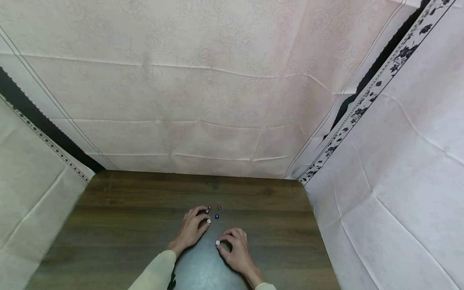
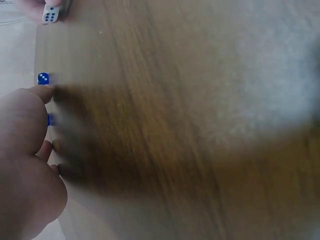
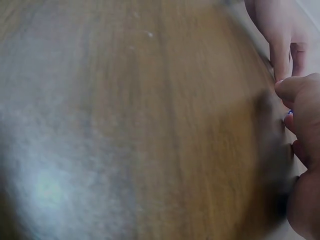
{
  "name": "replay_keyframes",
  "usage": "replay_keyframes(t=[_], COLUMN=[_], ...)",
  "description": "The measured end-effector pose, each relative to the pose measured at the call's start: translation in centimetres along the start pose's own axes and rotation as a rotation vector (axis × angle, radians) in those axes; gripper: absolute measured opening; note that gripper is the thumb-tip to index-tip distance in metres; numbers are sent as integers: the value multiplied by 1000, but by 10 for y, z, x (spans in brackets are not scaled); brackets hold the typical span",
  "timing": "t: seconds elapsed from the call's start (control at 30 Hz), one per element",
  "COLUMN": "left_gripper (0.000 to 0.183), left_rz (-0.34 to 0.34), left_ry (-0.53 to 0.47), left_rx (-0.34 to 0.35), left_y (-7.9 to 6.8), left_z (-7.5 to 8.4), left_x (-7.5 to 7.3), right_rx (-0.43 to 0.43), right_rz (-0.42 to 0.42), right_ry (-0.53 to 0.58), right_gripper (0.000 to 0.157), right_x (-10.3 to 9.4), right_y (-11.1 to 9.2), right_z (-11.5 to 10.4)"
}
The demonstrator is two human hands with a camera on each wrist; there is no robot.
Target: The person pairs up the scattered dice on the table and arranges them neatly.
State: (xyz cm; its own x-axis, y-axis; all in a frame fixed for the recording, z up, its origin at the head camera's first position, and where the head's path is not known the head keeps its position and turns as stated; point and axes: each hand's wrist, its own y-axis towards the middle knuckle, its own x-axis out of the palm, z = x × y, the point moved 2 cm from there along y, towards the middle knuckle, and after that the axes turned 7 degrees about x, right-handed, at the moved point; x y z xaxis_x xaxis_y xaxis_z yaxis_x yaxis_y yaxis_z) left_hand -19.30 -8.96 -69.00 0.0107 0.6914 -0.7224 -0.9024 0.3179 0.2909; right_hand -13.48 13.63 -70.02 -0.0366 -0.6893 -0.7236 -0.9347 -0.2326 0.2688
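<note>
In the head view, my left hand has a white die between the tips of its thumb and index finger. A blue die and a red die sit close by its other fingertips; contact with them is unclear. My right hand, nearer my body, pinches a second white die between thumb and index finger. The left wrist view shows that white die with dark pips, held in the right hand's fingers. Another blue die and another red die rest just right of my left hand.
All the dice are on or just above a brown wooden table. Pale patterned cloth hangs behind the table's far edge, and more cloth hangs along its right side. A bright glare lies on the tabletop between my forearms.
</note>
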Motion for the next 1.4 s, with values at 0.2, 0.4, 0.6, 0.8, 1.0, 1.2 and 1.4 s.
replay_keyframes(t=[0.2,0.4,0.6,0.8,1.0,1.2,1.4], left_gripper=[19,18,20,20,19,18,18], left_rz=[11,12,5,25,31,30,41], left_ry=[-25,-16,-10,-11,0,-15,-23], left_rx=[-1,-7,0,14,8,-5,11], left_y=[-5,-12,-20,-27,-33,-41,-50], left_z=[0,0,3,5,5,8,12], left_x=[-2,-5,-8,-9,-8,-6,-4], right_rx=[-42,-47,-8,-8,-20,-25,-40], right_rz=[25,14,-17,-19,-5,4,17], right_ry=[-10,-6,-1,-4,-15,-33,-41], right_gripper=[15,14,13,12,13,15,16], right_x=[2,3,2,2,3,6,8], right_y=[-2,-2,-2,-1,-2,-5,-6], right_z=[0,0,-1,-1,0,3,5])
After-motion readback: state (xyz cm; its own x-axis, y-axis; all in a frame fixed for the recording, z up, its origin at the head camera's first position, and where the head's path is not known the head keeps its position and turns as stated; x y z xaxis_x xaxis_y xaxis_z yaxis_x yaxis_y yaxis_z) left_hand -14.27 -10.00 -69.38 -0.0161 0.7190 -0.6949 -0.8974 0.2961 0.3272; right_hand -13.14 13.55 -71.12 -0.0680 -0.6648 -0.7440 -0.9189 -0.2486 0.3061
